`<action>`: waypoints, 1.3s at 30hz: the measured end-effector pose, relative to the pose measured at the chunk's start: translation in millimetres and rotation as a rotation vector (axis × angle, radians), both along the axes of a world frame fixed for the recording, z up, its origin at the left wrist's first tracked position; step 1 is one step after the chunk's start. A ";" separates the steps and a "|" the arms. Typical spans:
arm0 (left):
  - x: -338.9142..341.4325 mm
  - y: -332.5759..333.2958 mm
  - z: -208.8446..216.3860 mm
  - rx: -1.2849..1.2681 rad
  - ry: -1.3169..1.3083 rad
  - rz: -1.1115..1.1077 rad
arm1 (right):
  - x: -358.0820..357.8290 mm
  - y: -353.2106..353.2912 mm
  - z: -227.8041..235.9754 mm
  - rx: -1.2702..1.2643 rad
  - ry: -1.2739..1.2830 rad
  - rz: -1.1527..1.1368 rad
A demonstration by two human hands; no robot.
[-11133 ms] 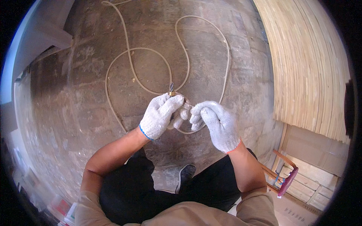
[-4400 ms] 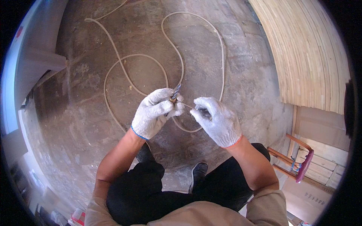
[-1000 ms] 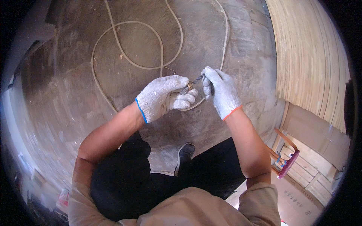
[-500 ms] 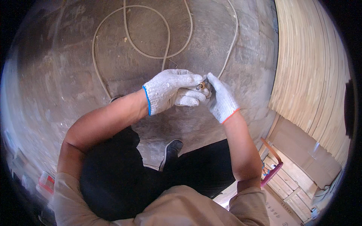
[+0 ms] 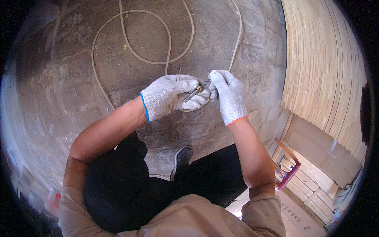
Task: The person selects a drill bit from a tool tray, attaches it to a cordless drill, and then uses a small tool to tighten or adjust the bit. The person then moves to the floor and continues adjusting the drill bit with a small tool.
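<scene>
Both my hands wear white knitted gloves. My left hand [image 5: 170, 94], with a blue cuff, is closed around what looks like a drill bit [image 5: 192, 95]. Its smooth grey shank slants down to the left across my fingers, and a brass-coloured collar sits around its middle. At the upper right end, the fingers of my right hand [image 5: 228, 93], with an orange cuff, pinch the tip and partly hide it.
A pale hose [image 5: 169, 39] lies looped over the grey floor, with a thin bent metal piece [image 5: 177, 67] beside it. Stacked wooden strips [image 5: 319, 71] line the right. Below them are cardboard [image 5: 312, 142] and a curved orange-and-purple handle [image 5: 291, 173].
The shank and collar now show more fully across my left fingers. My right hand has turned more upright, and both hands have shifted slightly left in view.
</scene>
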State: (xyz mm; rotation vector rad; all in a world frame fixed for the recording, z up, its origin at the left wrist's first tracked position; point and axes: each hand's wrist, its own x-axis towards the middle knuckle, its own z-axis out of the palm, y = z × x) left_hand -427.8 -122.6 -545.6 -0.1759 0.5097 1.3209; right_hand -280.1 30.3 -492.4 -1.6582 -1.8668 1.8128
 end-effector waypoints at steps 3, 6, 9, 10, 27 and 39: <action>-2.2 -1.8 -3.9 0.015 0.020 -0.029 | -5.8 -6.8 6.9 0.003 0.004 -0.033; -8.7 -8.0 -9.6 0.061 0.070 -0.073 | -3.5 -8.5 -0.4 -0.015 0.081 0.040; -31.1 -21.3 -12.3 0.046 0.179 -0.050 | -10.5 -3.3 1.6 -0.148 0.199 -0.072; -41.4 -29.6 -21.0 0.056 0.141 0.013 | -13.7 0.9 1.8 -0.148 0.148 -0.064; -87.2 -115.1 -102.9 -0.056 0.208 0.377 | -39.5 8.6 -189.9 0.660 -0.369 0.844; -90.1 -120.3 -109.4 -0.097 0.303 0.362 | -71.9 13.7 -195.7 0.701 -0.556 1.040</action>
